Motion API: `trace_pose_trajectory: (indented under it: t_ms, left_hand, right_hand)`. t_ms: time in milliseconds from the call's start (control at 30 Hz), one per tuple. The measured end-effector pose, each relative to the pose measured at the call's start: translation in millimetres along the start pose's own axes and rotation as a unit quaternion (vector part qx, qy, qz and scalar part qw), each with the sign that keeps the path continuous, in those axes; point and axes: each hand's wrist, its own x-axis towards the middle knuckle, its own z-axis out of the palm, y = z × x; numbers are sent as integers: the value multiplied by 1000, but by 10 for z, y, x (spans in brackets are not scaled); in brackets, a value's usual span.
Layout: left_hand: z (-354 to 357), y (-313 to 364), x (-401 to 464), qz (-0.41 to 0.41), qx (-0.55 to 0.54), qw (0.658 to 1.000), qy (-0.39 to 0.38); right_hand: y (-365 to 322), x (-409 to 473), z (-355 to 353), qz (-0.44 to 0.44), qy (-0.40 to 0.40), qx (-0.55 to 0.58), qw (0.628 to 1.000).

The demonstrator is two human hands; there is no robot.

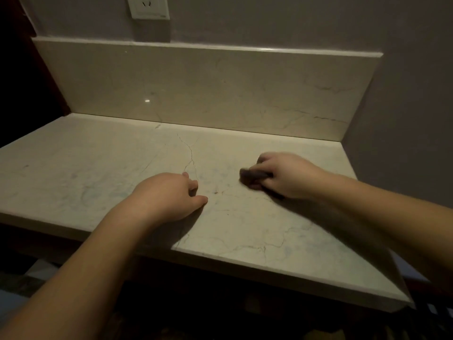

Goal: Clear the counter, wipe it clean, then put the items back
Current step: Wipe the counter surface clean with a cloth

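Pale veined marble forms the counter [103, 173] and its backsplash [196, 89], under a grey wall with a socket [149, 7]. The left hand [169, 195] rests near the front edge, fingers loosely curled, holding nothing. Toward the right edge, the right hand [289, 176] grips a dark, blurred cloth [252, 176] against the surface, its long axis lying left to right.

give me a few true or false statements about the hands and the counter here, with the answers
1. The right hand grips a dark cloth against the counter. True.
2. The left hand holds a spray bottle. False: it holds nothing and rests on the counter.
3. A wall socket sits above the backsplash. True.
4. The two hands touch each other. False: bare counter lies between them.
5. The cloth lies by the counter's left edge. False: it is right of centre, under the right hand.
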Motion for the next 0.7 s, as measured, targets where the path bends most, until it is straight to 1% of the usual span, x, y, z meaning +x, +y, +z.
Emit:
trace_pose_trajectory:
  t_ms: [67, 100, 133, 200, 233, 333, 400, 500, 633, 700]
  left_hand:
    - [-5, -2, 0, 4, 2, 1000, 2]
    - [-6, -10, 6, 5, 3, 1000, 4]
    - [-4, -26, 19, 6, 2, 1000, 6]
    - [5, -51, 41, 6, 1, 1000, 8]
    - [4, -58, 49, 6, 0, 1000, 9]
    - [-23, -48, 46, 9, -10, 1000, 15]
    - [-38, -42, 41, 6, -23, 999, 23]
    - [-26, -68, 61, 10, -26, 999, 29]
    - [12, -119, 102, 17, -23, 999, 24]
    - [24, -138, 133, 23, -18, 999, 18]
  right_hand:
    - [-329, -340, 3, -79, -32, 16, 996]
    - [-422, -458, -2, -105, -48, 11, 993]
    - [-444, -514, -17, -113, -63, 8, 992]
    - [-412, -459, -58, -89, -80, 20, 993]
    - [-399, -371, -67, -69, -76, 27, 994]
    - [-467, -17, 28, -15, -35, 17, 999]
    - [-586, 105, 106, 5, -19, 9, 1000]
    - [-726, -53, 118, 8, -13, 22, 1000]
    - [-838, -619, 82, -43, -38, 39, 998]
    - [-828, -827, 60, -48, -55, 33, 997]
